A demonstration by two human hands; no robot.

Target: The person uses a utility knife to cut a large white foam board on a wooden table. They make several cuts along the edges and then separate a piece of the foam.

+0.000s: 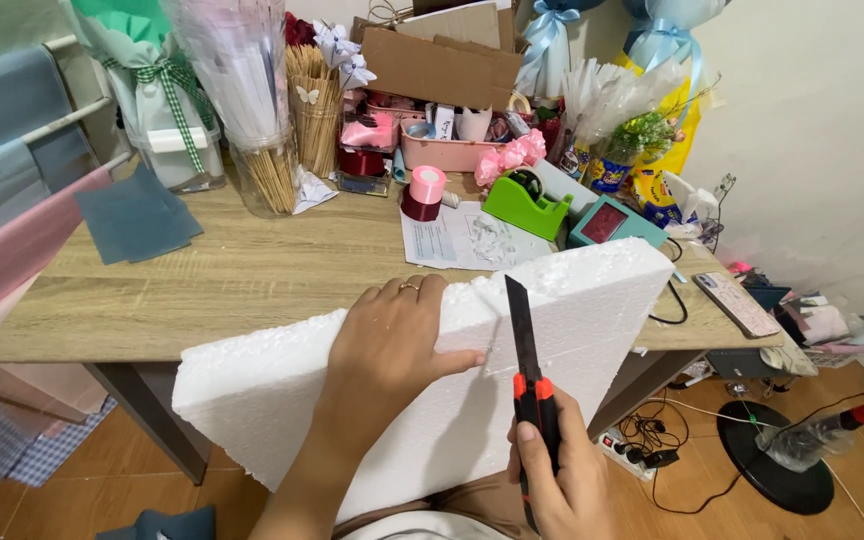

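A thick white foam slab (282, 390) leans against the front edge of the wooden table (252, 270), tilted towards me. My left hand (397, 345) lies flat on its upper face, fingers spread, a ring on one finger. My right hand (552, 470) grips a utility knife (527, 350) with a red-and-black handle. Its long dark blade points up and rests against the foam just right of my left thumb.
On the table stand a green tape dispenser (524, 205), pink and dark red ribbon rolls (424, 193), a printed sheet (467, 238), a jar of wooden skewers (267, 175), wrapped bouquets and a pink tray. A fan base (772, 455) and power strip (632, 450) sit on the floor at right.
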